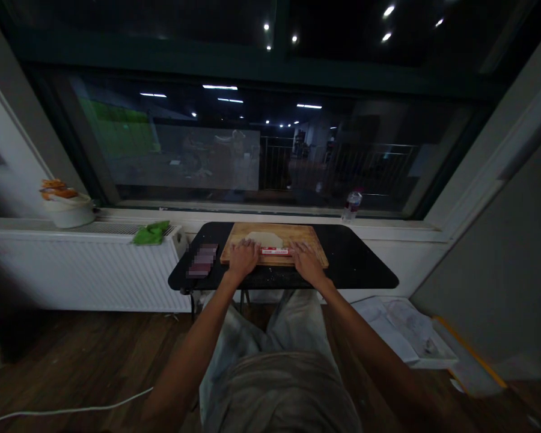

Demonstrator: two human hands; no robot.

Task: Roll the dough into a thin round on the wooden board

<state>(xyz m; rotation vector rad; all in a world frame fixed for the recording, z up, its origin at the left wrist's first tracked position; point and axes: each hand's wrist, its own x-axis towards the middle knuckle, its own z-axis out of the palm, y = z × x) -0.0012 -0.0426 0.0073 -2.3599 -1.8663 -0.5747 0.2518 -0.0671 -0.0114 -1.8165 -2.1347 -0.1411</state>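
Note:
A wooden board (315, 237) lies on a small black table (365, 264). A flat pale sheet of dough (265, 238) rests on the board. Across the board's near part lies a rolling pin with a red and white middle (275, 251). My left hand (243, 255) lies flat on the pin's left end, fingers stretched out. My right hand (305, 258) lies flat on its right end, fingers stretched out too. Both arms reach forward over my lap.
A blurred dark object (202, 260) sits on the table's left side. A white radiator (81, 264) with a green cloth (151, 233) and a white bowl (68, 210) stands left. A plastic bottle (351, 206) is on the sill. Papers (401, 328) lie on the floor right.

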